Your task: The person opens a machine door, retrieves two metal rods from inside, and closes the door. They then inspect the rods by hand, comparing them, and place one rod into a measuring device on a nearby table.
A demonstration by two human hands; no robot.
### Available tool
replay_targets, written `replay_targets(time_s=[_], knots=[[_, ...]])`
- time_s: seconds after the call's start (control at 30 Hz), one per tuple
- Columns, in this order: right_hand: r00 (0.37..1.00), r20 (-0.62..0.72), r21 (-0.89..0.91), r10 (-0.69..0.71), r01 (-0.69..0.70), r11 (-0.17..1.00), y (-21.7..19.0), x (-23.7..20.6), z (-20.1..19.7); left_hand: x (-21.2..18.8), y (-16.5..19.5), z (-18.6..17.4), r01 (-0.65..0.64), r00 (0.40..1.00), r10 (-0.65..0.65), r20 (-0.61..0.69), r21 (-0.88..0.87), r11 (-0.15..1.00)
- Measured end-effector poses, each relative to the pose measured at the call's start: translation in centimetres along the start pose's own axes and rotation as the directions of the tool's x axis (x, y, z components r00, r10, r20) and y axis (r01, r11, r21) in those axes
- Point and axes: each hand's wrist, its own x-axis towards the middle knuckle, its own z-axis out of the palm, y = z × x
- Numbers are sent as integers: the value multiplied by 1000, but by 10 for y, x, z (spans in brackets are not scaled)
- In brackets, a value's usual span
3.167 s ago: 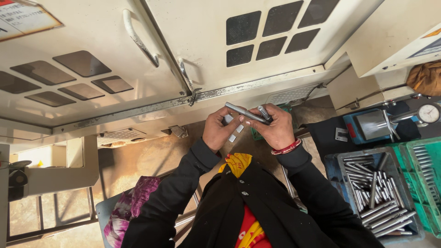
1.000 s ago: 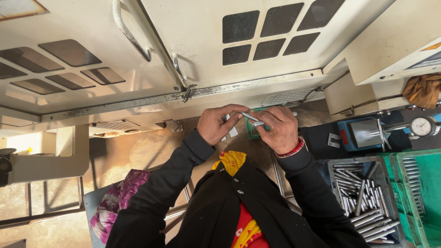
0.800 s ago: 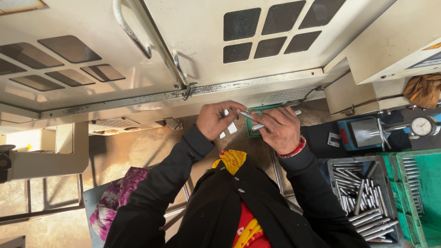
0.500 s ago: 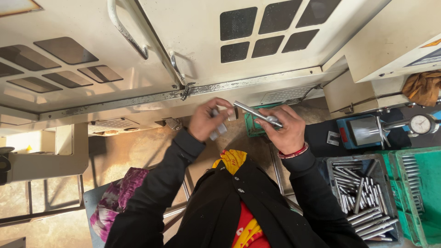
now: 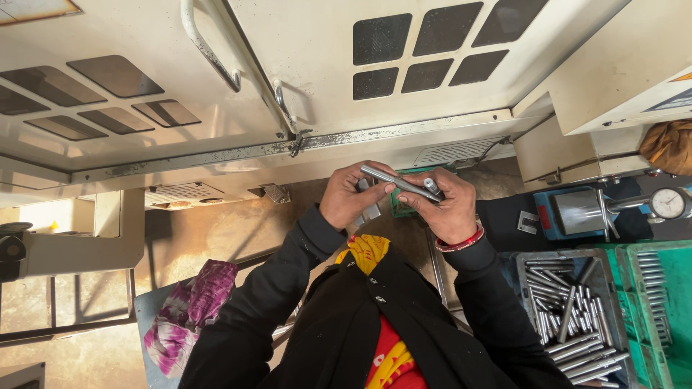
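Rods: one metal rod [image 5: 401,184] is held up in front of the machine door [image 5: 303,86], just below its bottom rail, with a second short rod [image 5: 432,187] tucked in the same grip.
Left hand [image 5: 351,198]: fingers curled, thumb and fingertips pinched on the left end of the long rod; something small and pale is partly hidden under the palm, can't be told what.
Right hand [image 5: 450,209]: closed round the right end of the long rod and the short rod too.
Progress: looks like a mid-check, judging by both ends being gripped; the grey tray [image 5: 569,310] well right of and below the machine door is loaded with rods, the green tray [image 5: 659,302] beside it too, so plenty seems left.
Changed: half a second back the hands were spread apart, the left one off the rod; now they're brought together on it.
Also: purple cloth [image 5: 191,313] is lying lower left of the door.
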Motion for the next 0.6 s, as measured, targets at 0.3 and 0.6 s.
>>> replay_targets(time_s=[0.3,0.6], knots=[[1000,26,-31,-17,17,999,-4,2,-1,-3,9,-7,15,1000,-15,-9,34,999],[996,88,-57,-22,27,998,-6,6,-3,-8,-5,-17,82,997,-82,-3,69,994]])
